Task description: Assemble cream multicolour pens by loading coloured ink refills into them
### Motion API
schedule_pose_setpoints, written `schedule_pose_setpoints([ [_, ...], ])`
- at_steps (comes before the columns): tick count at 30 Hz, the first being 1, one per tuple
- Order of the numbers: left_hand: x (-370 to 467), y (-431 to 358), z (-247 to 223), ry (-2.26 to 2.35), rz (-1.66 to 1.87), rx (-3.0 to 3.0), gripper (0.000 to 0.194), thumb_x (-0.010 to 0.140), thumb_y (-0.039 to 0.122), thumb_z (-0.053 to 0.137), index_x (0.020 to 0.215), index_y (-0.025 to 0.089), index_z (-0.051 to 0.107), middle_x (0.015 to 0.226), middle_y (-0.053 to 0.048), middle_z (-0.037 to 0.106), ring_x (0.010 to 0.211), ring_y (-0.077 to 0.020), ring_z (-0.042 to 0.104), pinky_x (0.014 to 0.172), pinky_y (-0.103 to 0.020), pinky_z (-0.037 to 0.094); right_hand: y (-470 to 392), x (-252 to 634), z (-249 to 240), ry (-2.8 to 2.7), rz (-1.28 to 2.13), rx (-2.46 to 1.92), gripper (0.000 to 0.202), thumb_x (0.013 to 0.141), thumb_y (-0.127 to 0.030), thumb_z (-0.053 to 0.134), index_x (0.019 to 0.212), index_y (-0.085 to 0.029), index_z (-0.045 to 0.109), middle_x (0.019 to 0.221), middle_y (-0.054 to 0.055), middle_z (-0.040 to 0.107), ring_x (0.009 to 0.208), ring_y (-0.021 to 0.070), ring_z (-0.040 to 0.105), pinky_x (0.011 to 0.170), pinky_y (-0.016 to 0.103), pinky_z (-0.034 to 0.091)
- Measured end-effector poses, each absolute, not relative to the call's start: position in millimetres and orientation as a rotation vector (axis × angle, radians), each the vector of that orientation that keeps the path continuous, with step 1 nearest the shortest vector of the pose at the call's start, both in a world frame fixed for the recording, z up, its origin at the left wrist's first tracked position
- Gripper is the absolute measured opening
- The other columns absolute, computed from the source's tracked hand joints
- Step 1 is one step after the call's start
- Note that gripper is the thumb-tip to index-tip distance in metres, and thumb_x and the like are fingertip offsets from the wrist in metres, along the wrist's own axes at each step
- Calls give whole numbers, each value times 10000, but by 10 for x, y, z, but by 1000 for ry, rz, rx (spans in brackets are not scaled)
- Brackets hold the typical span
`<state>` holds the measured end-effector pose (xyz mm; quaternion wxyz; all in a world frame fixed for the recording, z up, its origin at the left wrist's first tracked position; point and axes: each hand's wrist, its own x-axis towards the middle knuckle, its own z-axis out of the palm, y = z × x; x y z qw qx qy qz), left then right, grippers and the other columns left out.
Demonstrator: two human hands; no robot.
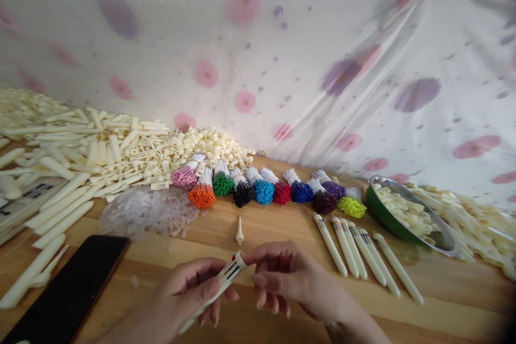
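Observation:
My left hand is closed around a white multicolour pen, held tilted with its slotted end up to the right. Dark sliders show in the slots, with a bit of red and blue at the open rim. My right hand is beside that end, its index fingertip at the rim and its thumb apart from it. Nothing shows between the right fingers. Just beyond the hands, a small cream pointed plug stands on the wooden table.
Bundles of coloured refills form a row behind. Several multicolour pens lie at right, beside a green-sided metal bowl of cream parts. At left are clear plastic pieces, a black phone and piled cream pen barrels.

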<state>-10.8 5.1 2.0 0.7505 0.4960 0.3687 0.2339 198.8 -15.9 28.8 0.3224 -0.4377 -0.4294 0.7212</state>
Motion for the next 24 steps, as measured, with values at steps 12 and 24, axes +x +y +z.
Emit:
schedule_pose_setpoints([
  [12, -90, 65, -24, 859, 570, 1251, 340, 806, 454, 580, 1035, 219, 668, 803, -6, 701, 613, -126, 554, 582, -235, 427, -135, 1951, 390, -932, 1882, -1319, 329, 654, -352, 675, 855, -92, 698, 388, -59, 531, 292, 10, 370, 321, 142, 220],
  [24, -105, 40, -48, 1009, 596, 1469, 327, 850, 397, 512, 1103, 223, 622, 679, 29, 605, 665, -159, 554, 629, -255, 409, -215, 1837, 352, -1366, 1525, -1463, 282, 745, -322, 600, 954, -135, 637, 533, -51, 530, 449, 59, 458, 459, 188, 350],
])
